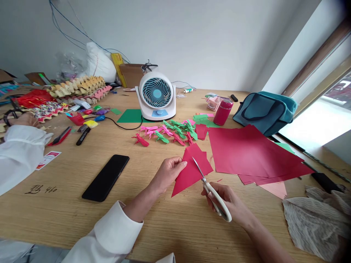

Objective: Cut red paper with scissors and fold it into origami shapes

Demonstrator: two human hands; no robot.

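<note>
over a wooden table (153,233), at centre of frame: small red paper (190,174), pinched at its left edge between thumb and fingers of the left hand (171,171). just right of centre: scissors (212,191), pale handles gripped in the right hand (231,197), blade aimed up and leftward across the paper. hands apart from each other, each clamped on its own item.

directly behind the paper's top corner: folded paper shapes (179,129) in pink, green and red. right of centre: large red sheets (246,153), lying overlapped. lower left of centre: phone (106,178), flat, well apart from both hands.

possible faults, by judgement: a strayed or ragged cut, from slack in paper held at one side only; slippage between layers, from a loose pinch, given a second edge showing at upper right of the piece; a nicked thumb, from a blade turned too far left; disorder among the folded shapes, from a forward push of the paper's far corner.

hidden: second blade, probably beneath the paper, hence no telling the gap between blades; left fingertips under the sheet; number of layers. cut off at left edge: co-worker's sleeve (22,149). at lower right: crumpled cloth (315,223), partly in shadow. too small to read: print on the card (48,160) at left.
</note>
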